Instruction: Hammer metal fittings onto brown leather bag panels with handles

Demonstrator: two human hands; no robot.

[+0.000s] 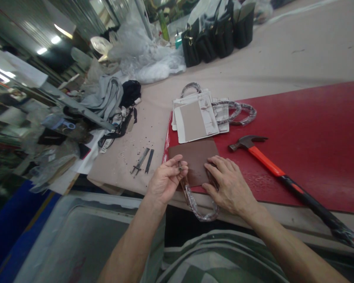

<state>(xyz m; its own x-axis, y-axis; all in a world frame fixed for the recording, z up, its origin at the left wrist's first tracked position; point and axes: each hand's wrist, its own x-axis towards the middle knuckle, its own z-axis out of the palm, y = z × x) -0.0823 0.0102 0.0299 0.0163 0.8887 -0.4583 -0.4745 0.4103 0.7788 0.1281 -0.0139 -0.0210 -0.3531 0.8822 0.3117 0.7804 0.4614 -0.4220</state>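
Observation:
Between the thumb and fingertips of my left hand (pixel 169 177) is a small metal piece (pixel 181 168), too small to name exactly. My right hand (pixel 231 186) lies low over a flat brown leather-like panel (pixel 194 147), its thumb and index finger around one end of a bag handle. This curved handle (pixel 205 217), wrapped in clear plastic, loops over the table's front edge toward me. Its other end runs up beneath my left fingers. Part of the panel and the handle's right end are hidden by my right hand.
A claw hammer (pixel 265 161) lies right of my hands on a red mat (pixel 306 141). Beyond the panel are stacked pale pieces (pixel 191 122) with wrapped handles (pixel 247 114). Narrow metal tools (pixel 141 160) lie to the left. Black bags (pixel 191 47) stand at the back.

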